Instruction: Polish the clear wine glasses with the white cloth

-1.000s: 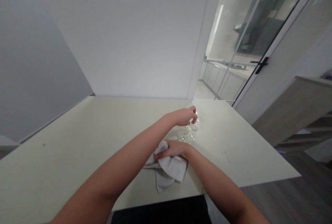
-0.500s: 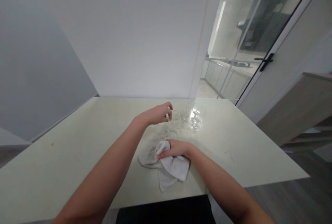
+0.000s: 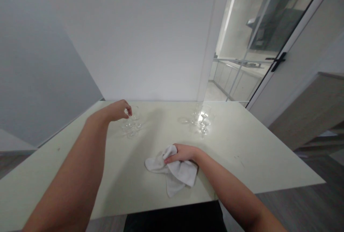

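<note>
Closest to the camera was a black thing chopped off by the bottom edge, so I couldn't make out what it was. Both forearms ran out of the picture down there too. Just past it, the right hand had a bunched white cloth pinched between thumb and fingers, resting on the white table; the folds and the back of the hand hid part of the grip.

Farther up the tabletop, the left hand was at the left-hand stemmed glasses, fingers curled down. Honestly can't tell whether it was gripping one, since clear glass on a pale table barely showed and the fingertips were half lost against it. Couldn't get a solid count either. Well apart to the right stood the right-hand stemmed glasses, overlapping each other, with glare washing out their outlines.

Behind all that was a plain white wall, then a glass-paned door with a black handle, cut off at the top. The room beyond it was mostly a blur. A wooden shelf unit got cropped at the right edge.
</note>
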Tool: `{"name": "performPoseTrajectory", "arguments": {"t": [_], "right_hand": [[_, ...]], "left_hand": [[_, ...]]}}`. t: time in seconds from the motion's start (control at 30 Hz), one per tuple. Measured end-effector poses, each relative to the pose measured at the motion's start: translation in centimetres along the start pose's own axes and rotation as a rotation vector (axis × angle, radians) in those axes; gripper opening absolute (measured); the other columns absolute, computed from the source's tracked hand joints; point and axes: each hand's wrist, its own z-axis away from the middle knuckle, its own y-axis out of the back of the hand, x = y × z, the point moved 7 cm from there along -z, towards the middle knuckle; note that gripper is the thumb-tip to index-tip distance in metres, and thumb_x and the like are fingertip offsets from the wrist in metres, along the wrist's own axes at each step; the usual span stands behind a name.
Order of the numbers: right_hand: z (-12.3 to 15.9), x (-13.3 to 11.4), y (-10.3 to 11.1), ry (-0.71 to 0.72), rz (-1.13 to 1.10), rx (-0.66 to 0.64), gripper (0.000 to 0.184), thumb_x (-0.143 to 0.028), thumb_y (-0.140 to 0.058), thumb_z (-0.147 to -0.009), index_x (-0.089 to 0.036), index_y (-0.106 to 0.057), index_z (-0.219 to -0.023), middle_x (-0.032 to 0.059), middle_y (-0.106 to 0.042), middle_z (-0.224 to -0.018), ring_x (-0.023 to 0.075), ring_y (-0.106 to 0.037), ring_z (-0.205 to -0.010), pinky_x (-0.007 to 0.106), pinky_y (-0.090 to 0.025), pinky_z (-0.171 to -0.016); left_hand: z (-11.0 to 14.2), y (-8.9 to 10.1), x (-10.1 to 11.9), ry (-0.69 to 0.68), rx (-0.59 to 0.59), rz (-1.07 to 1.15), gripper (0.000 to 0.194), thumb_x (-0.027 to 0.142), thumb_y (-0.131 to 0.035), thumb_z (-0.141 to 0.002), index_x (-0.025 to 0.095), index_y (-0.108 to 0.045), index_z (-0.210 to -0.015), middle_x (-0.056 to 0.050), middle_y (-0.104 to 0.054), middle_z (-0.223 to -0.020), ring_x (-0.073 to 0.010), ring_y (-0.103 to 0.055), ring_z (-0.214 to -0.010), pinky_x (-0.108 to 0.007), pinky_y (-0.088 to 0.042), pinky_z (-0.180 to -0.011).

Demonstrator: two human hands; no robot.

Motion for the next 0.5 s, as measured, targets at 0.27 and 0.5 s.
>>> {"name": "performPoseTrajectory", "arguments": {"t": [0.27, 0.5], "right_hand": [[0.4, 0.0, 0.1, -0.014, 0.001, 0.004, 0.045, -0.051, -0.082, -0.068, -0.017, -0.073, -0.096, 0.0020, -0.074, -0.088, 0.0133, -0.066, -0.072, 0.023, -0.054, -0.068], [0.3, -0.5, 0.0, 0.023, 0.007, 0.001, 0.043, -0.051, -0.081, -0.070, -0.017, -0.073, -0.095, 0.0007, -0.073, -0.086, 0.0124, -0.064, -0.070, 0.023, -0.053, -0.067]], "left_hand": [[1.2, 0.6, 1.3, 0.107, -0.084, -0.145, 0.054, 0.017, -0.066, -0.064, 0.017, -0.068, -0.117, -0.014, -0.068, -0.122, -0.0298, -0.065, -0.108, -0.031, -0.049, -0.089], [3.1, 4.5, 12.1, 0.025, 0.269, -0.145, 0.040, 0.036, -0.053, -0.090, 0.021, -0.059, -0.126, -0.013, -0.060, -0.131, -0.0308, -0.061, -0.114, -0.041, -0.046, -0.095]]}}
